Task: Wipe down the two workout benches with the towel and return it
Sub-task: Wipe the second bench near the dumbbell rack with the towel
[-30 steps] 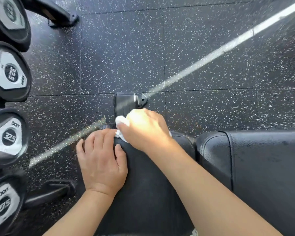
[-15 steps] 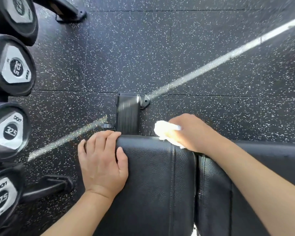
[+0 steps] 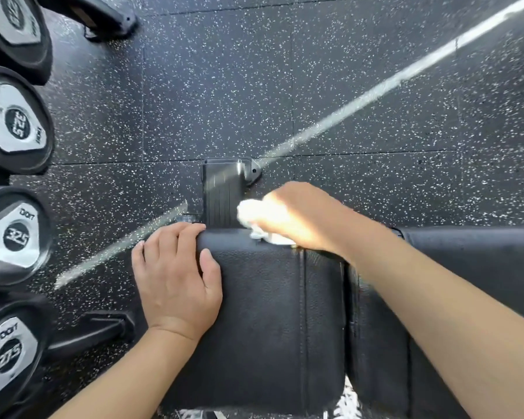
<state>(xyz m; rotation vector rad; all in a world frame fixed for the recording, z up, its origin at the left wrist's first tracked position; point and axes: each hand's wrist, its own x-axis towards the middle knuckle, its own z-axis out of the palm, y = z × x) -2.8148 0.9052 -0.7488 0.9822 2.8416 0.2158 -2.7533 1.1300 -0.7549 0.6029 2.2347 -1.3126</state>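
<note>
A black padded workout bench [image 3: 263, 313] fills the lower middle, its seat pad on the left and a longer back pad [image 3: 472, 267] to the right of a gap. My right hand [image 3: 303, 216] is closed on a crumpled white towel [image 3: 251, 214] and presses it on the seat pad's far edge. It is blurred by motion and bright in sunlight. My left hand [image 3: 176, 276] lies flat on the pad's far left corner, fingers curled over the edge, holding nothing.
A rack of black dumbbells [image 3: 12, 237] with silver end caps lines the left edge. The bench's black foot [image 3: 224, 189] sticks out on the speckled rubber floor [image 3: 345, 86] beyond the pad. Rack feet [image 3: 103, 19] lie at top left and lower left.
My right hand swept the towel right along the pad's far edge, then back left toward the middle. My left hand has stayed on the corner. The view shifted slightly.
</note>
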